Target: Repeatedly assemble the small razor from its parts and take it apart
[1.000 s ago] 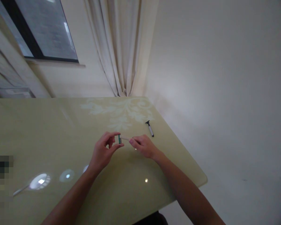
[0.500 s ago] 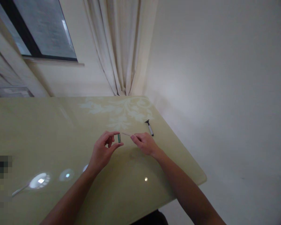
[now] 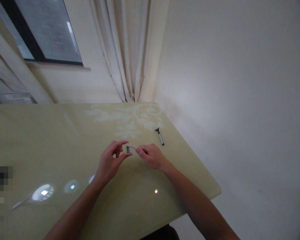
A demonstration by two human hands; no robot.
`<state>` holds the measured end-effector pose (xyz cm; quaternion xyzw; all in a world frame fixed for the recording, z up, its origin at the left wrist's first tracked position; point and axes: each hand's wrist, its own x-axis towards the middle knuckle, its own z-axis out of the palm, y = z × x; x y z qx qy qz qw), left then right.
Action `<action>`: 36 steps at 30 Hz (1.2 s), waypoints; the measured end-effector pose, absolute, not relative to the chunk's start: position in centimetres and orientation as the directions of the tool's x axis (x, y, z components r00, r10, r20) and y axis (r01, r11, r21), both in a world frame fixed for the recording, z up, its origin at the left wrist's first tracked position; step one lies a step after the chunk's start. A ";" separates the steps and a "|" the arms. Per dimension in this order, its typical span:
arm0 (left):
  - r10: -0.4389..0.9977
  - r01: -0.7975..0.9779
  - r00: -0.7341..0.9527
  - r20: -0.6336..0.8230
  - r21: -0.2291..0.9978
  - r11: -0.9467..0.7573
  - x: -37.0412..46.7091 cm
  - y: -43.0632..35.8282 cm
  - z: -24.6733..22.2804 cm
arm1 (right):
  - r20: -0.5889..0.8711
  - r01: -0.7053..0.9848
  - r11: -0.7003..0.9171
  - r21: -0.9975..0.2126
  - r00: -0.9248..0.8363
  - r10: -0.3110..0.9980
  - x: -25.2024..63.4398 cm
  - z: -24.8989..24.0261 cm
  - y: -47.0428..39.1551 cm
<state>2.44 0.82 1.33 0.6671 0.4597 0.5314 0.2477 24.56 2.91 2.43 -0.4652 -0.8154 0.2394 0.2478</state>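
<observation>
A small green-and-dark piece (image 3: 128, 149) stands nearly upright above the table (image 3: 130, 206), pinched at its two ends by my left hand (image 3: 113, 156), a fingertip on top and the thumb beneath. My right hand (image 3: 151, 156) grips a slim, pale stick (image 3: 132, 146) between thumb and curled fingers, its tip crossing the upper part of the piece; whether the two touch, I cannot tell. Just beyond my right hand, a razor (image 3: 160, 137) with a black head and a grey handle lies on the glossy tabletop, its head pointing away from me. Farther out, a white leaf pattern (image 3: 137, 116) decorates the table's far corner. Behind it hangs a pale curtain (image 3: 125, 43), with a dark-framed window (image 3: 52, 30) to the left and a plain wall (image 3: 227, 83) to the right.
</observation>
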 end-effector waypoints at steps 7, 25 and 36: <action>0.866 0.340 0.016 0.500 0.812 -0.474 2.5 0.9 1.2 | 0.189 0.622 0.458 -0.635 -0.450 0.873 24.4 2.1 2.9; 0.867 0.340 0.003 0.499 0.815 -0.470 2.5 1.0 1.1 | 0.215 0.627 0.433 -0.647 -0.394 0.894 24.3 2.1 2.9; 0.877 0.335 -0.011 0.480 0.828 -0.449 2.4 1.1 1.0 | 0.188 0.639 0.460 -0.617 -0.448 0.874 24.2 2.1 2.7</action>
